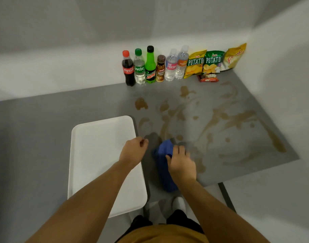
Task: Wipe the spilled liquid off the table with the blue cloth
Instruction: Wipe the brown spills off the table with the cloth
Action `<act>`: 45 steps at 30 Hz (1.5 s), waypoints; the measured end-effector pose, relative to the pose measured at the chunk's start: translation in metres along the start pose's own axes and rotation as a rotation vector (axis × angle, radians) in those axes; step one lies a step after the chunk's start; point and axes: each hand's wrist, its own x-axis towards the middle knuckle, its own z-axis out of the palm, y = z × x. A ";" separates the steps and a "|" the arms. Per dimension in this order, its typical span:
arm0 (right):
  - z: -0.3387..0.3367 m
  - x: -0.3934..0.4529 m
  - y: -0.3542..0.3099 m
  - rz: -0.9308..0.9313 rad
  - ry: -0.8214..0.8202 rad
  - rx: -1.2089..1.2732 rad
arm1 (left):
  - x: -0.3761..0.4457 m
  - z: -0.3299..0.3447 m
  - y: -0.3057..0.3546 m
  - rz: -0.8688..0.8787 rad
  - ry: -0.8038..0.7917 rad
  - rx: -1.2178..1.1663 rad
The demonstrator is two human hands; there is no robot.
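Low in the middle of the frame, the right hand (181,162) presses flat on the blue cloth (163,165), fingers spread over its top and the thumb tucked against its side; the cloth lies bunched on the grey table (62,111), just right of the white tray (101,155). Beside it the left hand (133,149) hovers over the tray's right edge — loosely curled, holding nothing. Brown spilled liquid (220,120) streaks the table's right half (puddles and smears alike); bottles (150,67) and snack bags (213,60) line the wall in the upper centre and upper right.
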 end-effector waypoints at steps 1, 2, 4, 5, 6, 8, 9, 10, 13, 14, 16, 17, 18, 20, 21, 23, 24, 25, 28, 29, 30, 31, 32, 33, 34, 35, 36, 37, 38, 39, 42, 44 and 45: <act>0.004 -0.002 0.000 -0.018 0.025 -0.030 | 0.003 -0.001 0.000 0.013 0.000 0.009; 0.008 -0.003 0.000 -0.044 0.049 -0.048 | 0.006 -0.003 0.000 0.025 -0.002 0.019; 0.017 -0.004 0.000 -0.112 0.069 -0.038 | 0.012 -0.005 0.001 0.040 -0.013 0.041; 0.022 -0.004 0.001 -0.147 0.047 -0.012 | 0.015 -0.006 0.001 0.046 -0.021 0.049; 0.028 -0.003 0.001 -0.180 0.007 0.018 | 0.017 -0.007 0.000 0.053 -0.027 0.054; 0.037 -0.004 0.003 -0.257 -0.035 0.066 | 0.023 -0.010 0.000 0.070 -0.020 0.054; 0.042 -0.004 0.004 -0.302 -0.010 0.071 | 0.026 -0.011 -0.001 0.075 -0.012 0.050; 0.045 -0.005 0.005 -0.342 0.018 0.059 | 0.028 -0.013 -0.001 0.077 -0.005 0.045; 0.053 -0.001 0.000 -0.453 0.007 0.000 | 0.035 -0.016 -0.004 0.078 0.019 0.038; 0.056 0.001 -0.005 -0.493 -0.017 -0.011 | 0.038 -0.017 -0.005 0.076 0.027 0.035; 0.063 0.009 -0.015 -0.522 -0.066 0.013 | 0.043 -0.018 -0.007 0.064 0.041 0.023; 0.065 0.013 -0.018 -0.510 -0.077 0.034 | 0.045 -0.019 -0.008 0.057 0.049 0.024; 0.066 0.017 -0.021 -0.493 -0.071 0.045 | 0.047 -0.019 -0.009 0.050 0.057 0.032; 0.068 0.024 -0.024 -0.460 -0.048 0.039 | 0.050 -0.020 -0.009 0.037 0.074 0.044; 0.067 0.028 -0.026 -0.449 -0.042 0.037 | 0.051 -0.021 -0.009 0.033 0.078 0.041; 0.064 0.040 -0.029 -0.426 -0.027 0.043 | 0.053 -0.022 -0.009 0.030 0.082 0.031; 0.062 0.048 -0.029 -0.413 -0.010 0.047 | 0.053 -0.022 -0.008 0.027 0.083 0.027; 0.059 0.055 -0.029 -0.399 0.011 0.050 | 0.053 -0.023 -0.008 0.024 0.083 0.026; 0.047 0.076 -0.022 -0.360 0.061 0.078 | 0.052 -0.022 -0.007 0.018 0.083 0.033; 0.045 0.081 -0.018 -0.346 0.083 0.082 | 0.052 -0.022 -0.006 0.017 0.081 0.037; 0.043 0.084 -0.014 -0.330 0.104 0.081 | 0.051 -0.021 -0.005 0.016 0.078 0.044; 0.041 0.086 -0.010 -0.310 0.118 0.079 | 0.050 -0.020 -0.005 0.017 0.074 0.051; 0.040 0.088 -0.006 -0.290 0.124 0.080 | 0.050 -0.019 -0.005 0.018 0.069 0.057; 0.040 0.089 -0.001 -0.267 0.125 0.083 | 0.050 -0.018 -0.005 0.018 0.063 0.062; 0.040 0.089 0.003 -0.242 0.123 0.084 | 0.049 -0.017 -0.005 0.018 0.056 0.068; 0.040 0.088 0.008 -0.216 0.121 0.082 | 0.049 -0.016 -0.005 0.018 0.048 0.073; 0.040 0.086 0.013 -0.190 0.120 0.080 | 0.048 -0.014 -0.005 0.017 0.039 0.073; 0.040 0.084 0.018 -0.167 0.120 0.081 | 0.048 -0.012 -0.005 0.017 0.028 0.068; 0.040 0.080 0.024 -0.147 0.120 0.082 | 0.047 -0.010 -0.005 0.017 0.017 0.063; 0.041 0.075 0.031 -0.128 0.120 0.081 | 0.046 -0.008 -0.005 0.019 0.008 0.059; 0.043 0.057 0.049 -0.082 0.132 0.084 | 0.043 -0.001 -0.003 0.035 -0.006 0.053; 0.046 0.043 0.056 -0.060 0.133 0.068 | 0.040 0.003 -0.001 0.058 -0.016 0.051; 0.047 0.035 0.057 -0.051 0.128 0.051 | 0.038 0.005 0.000 0.069 -0.020 0.047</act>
